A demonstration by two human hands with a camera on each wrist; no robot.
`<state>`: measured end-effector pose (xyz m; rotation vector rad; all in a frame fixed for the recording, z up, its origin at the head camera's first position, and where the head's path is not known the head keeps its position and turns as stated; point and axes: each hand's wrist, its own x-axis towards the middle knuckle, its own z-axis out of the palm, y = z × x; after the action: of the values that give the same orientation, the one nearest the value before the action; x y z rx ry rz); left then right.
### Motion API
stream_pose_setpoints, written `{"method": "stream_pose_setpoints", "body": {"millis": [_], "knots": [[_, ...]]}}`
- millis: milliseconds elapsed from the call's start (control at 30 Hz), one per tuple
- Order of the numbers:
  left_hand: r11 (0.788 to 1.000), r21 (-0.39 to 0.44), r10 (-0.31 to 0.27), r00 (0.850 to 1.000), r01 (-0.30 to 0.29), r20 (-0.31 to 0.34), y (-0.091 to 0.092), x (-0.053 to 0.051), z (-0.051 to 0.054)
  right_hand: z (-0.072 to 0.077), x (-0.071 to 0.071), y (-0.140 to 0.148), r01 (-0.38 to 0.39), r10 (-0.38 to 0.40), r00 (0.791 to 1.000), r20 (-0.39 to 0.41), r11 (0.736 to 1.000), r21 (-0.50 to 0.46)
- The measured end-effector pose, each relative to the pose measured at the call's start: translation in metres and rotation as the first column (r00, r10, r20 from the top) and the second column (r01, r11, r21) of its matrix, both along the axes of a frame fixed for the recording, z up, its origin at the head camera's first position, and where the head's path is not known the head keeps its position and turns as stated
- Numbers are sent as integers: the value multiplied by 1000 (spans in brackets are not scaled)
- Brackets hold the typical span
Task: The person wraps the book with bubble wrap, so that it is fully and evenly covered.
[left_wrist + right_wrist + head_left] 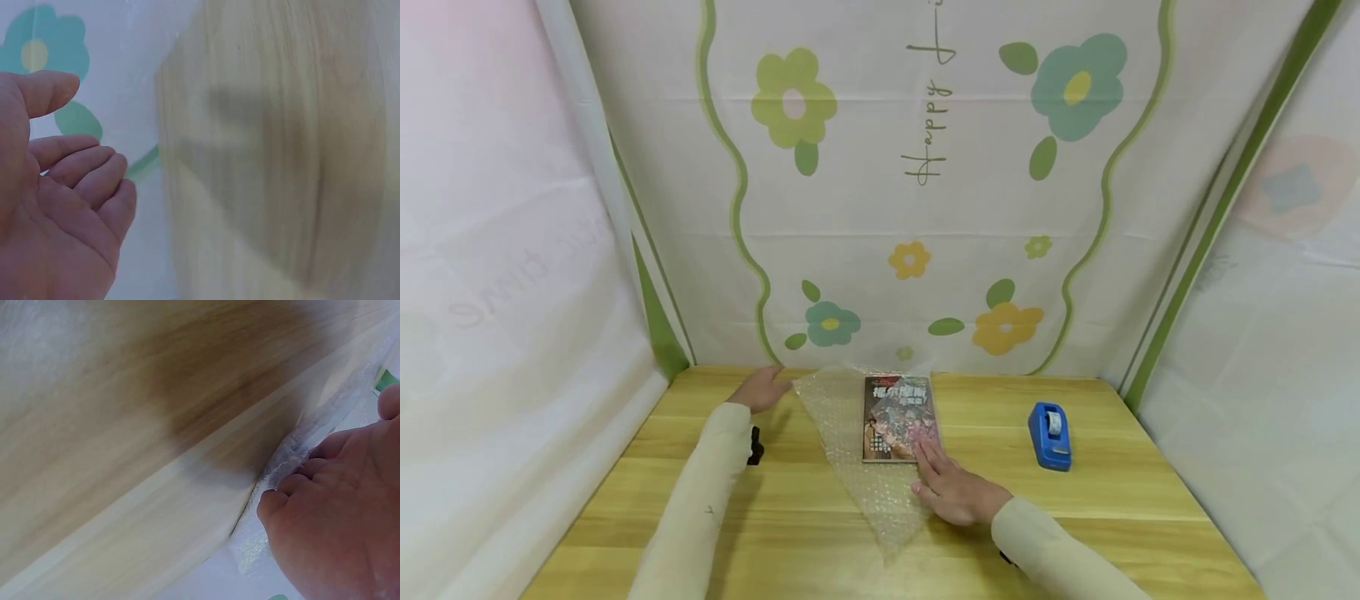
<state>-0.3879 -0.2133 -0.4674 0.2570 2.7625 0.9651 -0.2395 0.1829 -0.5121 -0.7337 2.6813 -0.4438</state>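
Note:
A book (891,421) with a dark, colourful cover lies on a sheet of clear bubble wrap (867,487), near the far edge of the table. Part of the wrap is folded over the book's right side. With straight fingers, my right hand (955,490) rests at the book's lower right corner; the right wrist view shows its fingertips against the wrap (284,459). My left hand (762,389) hovers near the table's far edge, left of the wrap. Nothing is in its palm in the left wrist view, where the fingers are slightly bent.
To the right of the book stands a blue tape dispenser (1050,442) with a roll in it. The wooden table (1120,500) meets a white flower-printed cloth (865,200) behind, and pale cloth walls rise at both sides.

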Motion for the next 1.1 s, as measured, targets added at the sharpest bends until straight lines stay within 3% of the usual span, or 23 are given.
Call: {"method": "stream_pose_setpoints", "body": {"millis": [100, 200, 333, 433, 633, 767, 933, 1100], "knots": [[993, 110, 43, 997, -50, 61, -6, -3, -10, 0, 0, 0, 1, -1, 1000, -5, 1000, -2], [967, 231, 75, 989, -104, 130, -7, -4, -15, 0, 1, 0, 0, 0, 1000, -9, 1000, 1], [902, 385, 129, 974, -194, 188, -2, -3, -19, 0, 1, 0, 5, -5, 1000, 0, 1000, -1], [821, 509, 159, 961, -257, 228, 2, -6, -26, 0, 1, 0, 8, -8, 1000, 5, 1000, 1], [615, 735, 15, 936, -287, 353, 9, -16, -47, -2, 1, 1, 12, -12, 1000, 1, 1000, -2], [532, 787, -3, 928, -313, 372, 15, -21, -59, -3, 1, 1, 12, -12, 1000, 5, 1000, -12], [499, 808, -10, 930, -313, 367, 22, -21, -68, -3, 1, 1, 11, -11, 1000, 8, 1000, -12], [482, 825, -55, 930, -295, 364, 34, -18, -68, -2, 2, 1, 10, -10, 1000, 4, 1000, -11]]}}
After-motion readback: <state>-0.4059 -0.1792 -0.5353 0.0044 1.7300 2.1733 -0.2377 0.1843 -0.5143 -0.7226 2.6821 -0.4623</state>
